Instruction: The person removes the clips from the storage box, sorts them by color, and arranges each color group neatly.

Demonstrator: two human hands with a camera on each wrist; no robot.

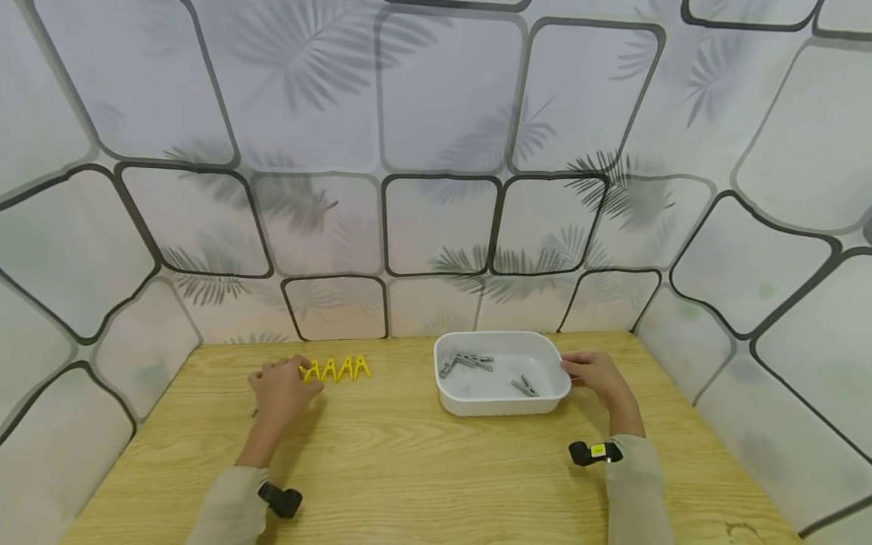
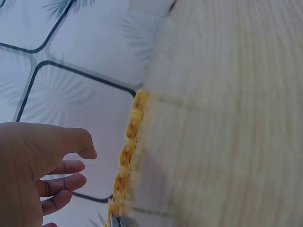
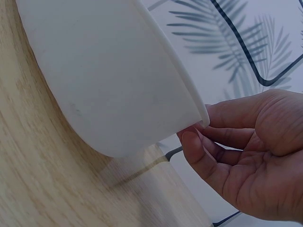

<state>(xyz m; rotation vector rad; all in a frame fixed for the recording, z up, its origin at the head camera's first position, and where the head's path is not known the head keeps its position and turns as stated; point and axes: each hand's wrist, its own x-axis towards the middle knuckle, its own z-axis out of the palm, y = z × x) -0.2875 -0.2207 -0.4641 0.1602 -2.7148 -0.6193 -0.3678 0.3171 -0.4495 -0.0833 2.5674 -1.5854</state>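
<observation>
My left hand (image 1: 281,390) hovers at the left end of a row of several yellow clothespins (image 1: 346,369) standing on the table, and partly hides that end. In the left wrist view its fingers are loosely bent, with nothing between them, beside the yellow row (image 2: 127,156). A grey clothespin (image 2: 117,221) shows at the near end of that row. My right hand (image 1: 599,376) holds the right end of a white plastic basin (image 1: 500,406), thumb and fingers at its rim (image 3: 204,118). Inside the basin lie several grey clothespins (image 1: 470,362).
The wood-grain table (image 1: 409,469) runs back to a wall covering (image 1: 436,227) printed with leaves and dark outlines. The same covering rises along both sides. The basin stands right of centre, close to the back edge.
</observation>
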